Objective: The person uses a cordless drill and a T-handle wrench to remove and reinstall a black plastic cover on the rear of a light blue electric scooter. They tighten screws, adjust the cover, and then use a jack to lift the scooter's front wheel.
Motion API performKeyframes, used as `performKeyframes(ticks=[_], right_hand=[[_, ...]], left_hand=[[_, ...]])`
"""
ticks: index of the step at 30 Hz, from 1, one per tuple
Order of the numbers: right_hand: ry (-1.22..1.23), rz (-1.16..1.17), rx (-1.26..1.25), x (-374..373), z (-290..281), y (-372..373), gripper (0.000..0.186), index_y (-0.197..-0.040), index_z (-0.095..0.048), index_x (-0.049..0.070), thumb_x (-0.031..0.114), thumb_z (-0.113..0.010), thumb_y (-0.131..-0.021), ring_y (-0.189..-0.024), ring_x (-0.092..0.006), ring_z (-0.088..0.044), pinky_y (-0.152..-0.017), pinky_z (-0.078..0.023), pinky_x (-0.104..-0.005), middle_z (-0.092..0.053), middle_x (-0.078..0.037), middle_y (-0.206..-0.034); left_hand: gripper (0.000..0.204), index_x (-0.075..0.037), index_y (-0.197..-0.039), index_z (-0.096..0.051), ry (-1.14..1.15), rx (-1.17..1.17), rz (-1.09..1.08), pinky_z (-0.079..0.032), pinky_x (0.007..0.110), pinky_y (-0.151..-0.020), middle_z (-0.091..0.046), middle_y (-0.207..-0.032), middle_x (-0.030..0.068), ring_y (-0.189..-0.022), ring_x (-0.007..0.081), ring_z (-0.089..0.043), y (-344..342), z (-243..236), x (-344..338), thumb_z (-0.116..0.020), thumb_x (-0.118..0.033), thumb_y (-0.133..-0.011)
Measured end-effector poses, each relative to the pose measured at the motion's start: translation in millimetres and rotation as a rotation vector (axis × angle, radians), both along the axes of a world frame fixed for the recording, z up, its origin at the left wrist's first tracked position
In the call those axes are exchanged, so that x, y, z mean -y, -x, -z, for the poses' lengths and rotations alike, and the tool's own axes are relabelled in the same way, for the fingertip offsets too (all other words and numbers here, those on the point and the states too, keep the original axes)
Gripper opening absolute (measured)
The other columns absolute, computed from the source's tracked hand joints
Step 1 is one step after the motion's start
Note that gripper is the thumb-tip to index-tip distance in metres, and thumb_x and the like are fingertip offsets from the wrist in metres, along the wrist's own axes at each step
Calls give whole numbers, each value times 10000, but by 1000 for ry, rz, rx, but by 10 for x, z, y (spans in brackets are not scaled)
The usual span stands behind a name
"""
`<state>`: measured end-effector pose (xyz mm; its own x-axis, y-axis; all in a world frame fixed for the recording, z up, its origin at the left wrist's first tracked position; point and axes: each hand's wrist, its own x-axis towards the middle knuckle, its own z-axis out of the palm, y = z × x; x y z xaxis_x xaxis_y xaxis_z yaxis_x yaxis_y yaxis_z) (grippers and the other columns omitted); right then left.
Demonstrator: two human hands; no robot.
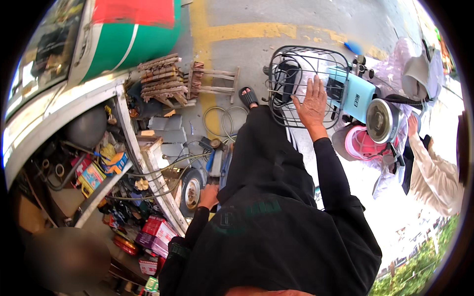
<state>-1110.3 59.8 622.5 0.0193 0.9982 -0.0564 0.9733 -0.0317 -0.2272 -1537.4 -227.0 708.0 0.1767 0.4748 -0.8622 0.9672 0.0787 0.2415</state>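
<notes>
My right hand [311, 104] lies over the black wire basket [296, 121], palm down with the fingers stretched out. Whether it presses on the wires or hovers just above them is hard to tell. Through the mesh, a black item [288, 79] shows inside the basket. A light-blue panel [358, 97] with dark characters adjoins its right side. Low at my left side is my left hand [209, 196], beside a small wheel [192, 190] with a black tire. Its fingers are mostly hidden. Just above it stands a grey and blue metal tool [216, 163].
At the right are a round lamp-like part [381, 121], a pink basket [360, 143] and another person's tan sleeve [437, 170]. Wooden stools [163, 79] stand ahead left. A cluttered shelf frame [131, 130] flanks my left; a looped hose [222, 111] lies on the ground.
</notes>
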Motion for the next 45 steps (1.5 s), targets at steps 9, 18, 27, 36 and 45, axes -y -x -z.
performKeyframes(ticks=[9, 18, 27, 36, 45], right_hand=[[217, 64, -5, -194, -162, 94, 826, -1516, -236, 104, 382, -653, -860, -1482, -324, -138, -1126, -240, -578, -155, -72, -1614], [230, 240, -142, -205, -153, 117, 770, -1486, -284, 117, 197, -662, -820, -1468, -332, -206, -1135, -225, -587, -229, -111, -1587], [308, 554, -215, -437, -193, 298, 805, -1468, -267, 29, 70, -659, -766, -1434, -318, -294, -1154, -218, -532, -311, -166, -1540], [509, 825, -918, -1005, -566, -24, 893, -1455, -245, -98, 241, -734, -789, -1485, -399, -95, -1176, -158, -528, -173, -288, -1558], [292, 1620, -384, -1558, -58, 586, 662, -1451, -274, -99, 354, -421, -991, -1402, -423, -237, -1151, -131, -514, -344, -287, -1474]], left_hand=[[251, -88, -854, -658, -112, -170, 340, -435, 515, -783, -639, -910, 92, -988, 307, -573, 661, -95, -2257, -712, -307, -743], [249, -75, -840, -638, -229, 10, 712, -428, 472, -732, -614, -867, 97, -919, 309, -571, 21, -176, -4861, -701, -296, -743], [206, -117, -851, -662, -291, 7, 1196, -428, 463, -769, -624, -871, 50, -961, 253, -574, -1350, 32, -6987, -719, -255, -708], [69, -149, -788, -674, -436, 121, 1589, -404, 385, -723, -605, -819, 7, -918, 192, -568, -2788, 1285, -8260, -644, -178, -733], [127, -184, -714, -702, -547, 312, 1880, -392, 377, -707, -639, -742, -33, -882, 159, -584, -4263, 3345, -8371, -624, -241, -796]])
